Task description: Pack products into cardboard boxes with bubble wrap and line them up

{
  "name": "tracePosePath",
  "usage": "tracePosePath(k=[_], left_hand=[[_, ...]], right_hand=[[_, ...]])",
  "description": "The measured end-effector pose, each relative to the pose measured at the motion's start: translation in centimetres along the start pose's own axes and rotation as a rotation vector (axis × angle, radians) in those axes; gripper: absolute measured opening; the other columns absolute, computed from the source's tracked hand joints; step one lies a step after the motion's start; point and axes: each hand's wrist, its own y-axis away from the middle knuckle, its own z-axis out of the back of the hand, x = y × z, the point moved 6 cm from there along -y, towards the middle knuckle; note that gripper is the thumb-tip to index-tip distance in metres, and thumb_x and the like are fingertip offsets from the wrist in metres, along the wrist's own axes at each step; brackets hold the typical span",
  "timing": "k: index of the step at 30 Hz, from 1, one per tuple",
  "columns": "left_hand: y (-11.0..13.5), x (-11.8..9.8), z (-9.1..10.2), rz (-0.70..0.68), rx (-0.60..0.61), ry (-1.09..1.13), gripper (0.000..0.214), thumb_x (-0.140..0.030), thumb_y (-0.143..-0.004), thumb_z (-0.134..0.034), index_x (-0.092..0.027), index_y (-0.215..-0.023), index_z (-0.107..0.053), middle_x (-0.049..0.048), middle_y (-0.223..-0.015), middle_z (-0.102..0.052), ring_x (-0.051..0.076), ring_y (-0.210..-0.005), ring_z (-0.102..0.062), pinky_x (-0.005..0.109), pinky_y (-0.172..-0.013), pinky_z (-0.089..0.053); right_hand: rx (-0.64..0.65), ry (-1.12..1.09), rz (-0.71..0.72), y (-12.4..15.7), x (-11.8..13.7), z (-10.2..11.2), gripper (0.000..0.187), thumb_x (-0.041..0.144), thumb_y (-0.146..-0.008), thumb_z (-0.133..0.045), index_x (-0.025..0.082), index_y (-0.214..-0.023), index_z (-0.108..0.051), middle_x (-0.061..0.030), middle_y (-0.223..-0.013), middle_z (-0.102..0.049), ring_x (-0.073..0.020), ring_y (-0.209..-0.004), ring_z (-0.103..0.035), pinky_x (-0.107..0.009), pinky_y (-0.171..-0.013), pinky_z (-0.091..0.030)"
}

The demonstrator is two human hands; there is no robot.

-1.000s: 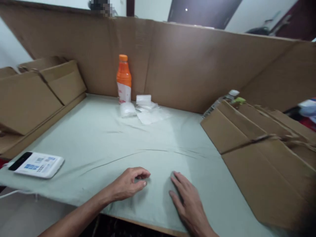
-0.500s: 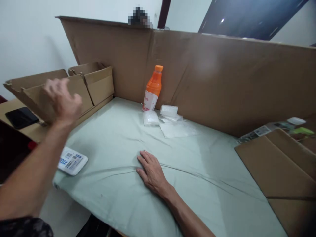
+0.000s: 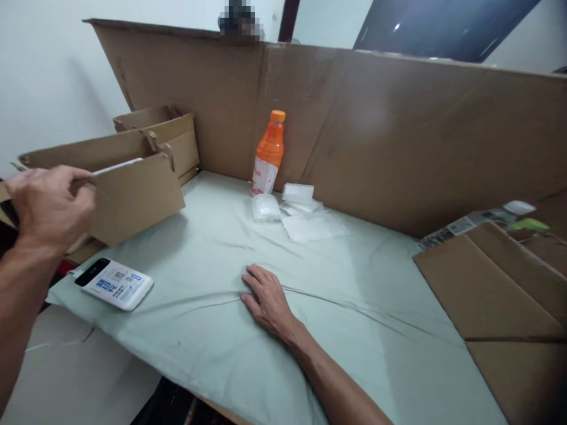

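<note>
My left hand (image 3: 46,206) is closed round the near end of a flat folded cardboard box (image 3: 133,195) at the left and holds it up off the stack, tilted over the table edge. My right hand (image 3: 264,298) lies flat with fingers spread on the pale green cloth (image 3: 310,283) in the middle of the table, holding nothing. A white device with a dark screen and blue label (image 3: 114,283) lies on the cloth just below the lifted box.
An orange bottle (image 3: 268,153) stands at the back against a tall cardboard wall (image 3: 376,130), with small clear plastic bags (image 3: 292,206) beside it. More flat cardboard boxes (image 3: 155,127) lie at the left, and another stack (image 3: 496,283) at the right.
My left hand left the cloth, swung up to the left stack and took hold of a flat box, pulling it toward me. The view turned left; my right hand stayed flat on the cloth.
</note>
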Motion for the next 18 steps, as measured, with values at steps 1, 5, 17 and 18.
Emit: tracePosePath(k=[1, 5, 17, 18], left_hand=[[1.4, -1.4, 0.4, -0.048, -0.003, 0.044, 0.042, -0.054, -0.094, -0.044, -0.020, -0.094, -0.069, 0.0024, -0.096, -0.073, 0.033, -0.127, -0.061, 0.059, -0.097, -0.041], [6.4, -8.0, -0.1, -0.254, 0.149, 0.180, 0.033, -0.041, -0.095, -0.046, -0.018, -0.092, -0.069, 0.0004, -0.087, -0.070, 0.024, -0.098, -0.068, 0.052, -0.109, -0.043], [16.1, -16.3, 2.8, -0.294, 0.136, 0.648, 0.034, -0.030, -0.081, -0.072, -0.033, -0.115, -0.068, 0.0010, -0.118, -0.070, 0.031, -0.119, -0.065, 0.055, -0.121, -0.039], [16.7, -14.6, 2.3, -0.129, 0.101, 0.646, 0.047, -0.037, -0.076, -0.076, -0.034, -0.123, -0.066, 0.0024, -0.129, -0.066, 0.034, -0.128, -0.059, 0.057, -0.123, -0.037]], right_hand=[[-0.018, -0.037, 0.000, 0.0, -0.1, -0.1, 0.039, 0.028, -0.092, -0.064, 0.018, -0.130, -0.067, -0.0166, -0.145, -0.061, -0.0321, -0.140, -0.052, -0.053, -0.116, -0.043], [-0.270, -0.332, -0.153, 0.1, -2.7, 1.1, 0.033, 0.029, -0.092, -0.058, 0.020, -0.120, -0.071, -0.0153, -0.138, -0.067, -0.0275, -0.130, -0.061, -0.048, -0.112, -0.047], [-0.617, -0.972, -0.584, 6.2, -7.4, 9.7, 0.042, 0.058, -0.083, -0.067, 0.020, -0.102, -0.071, -0.0029, -0.090, -0.074, -0.0203, -0.080, -0.064, -0.030, -0.071, -0.053], [-0.604, -0.964, -0.585, 6.9, -6.9, 9.8, 0.041, 0.056, -0.085, -0.066, 0.021, -0.105, -0.071, -0.0030, -0.093, -0.074, -0.0202, -0.083, -0.065, -0.030, -0.073, -0.054]])
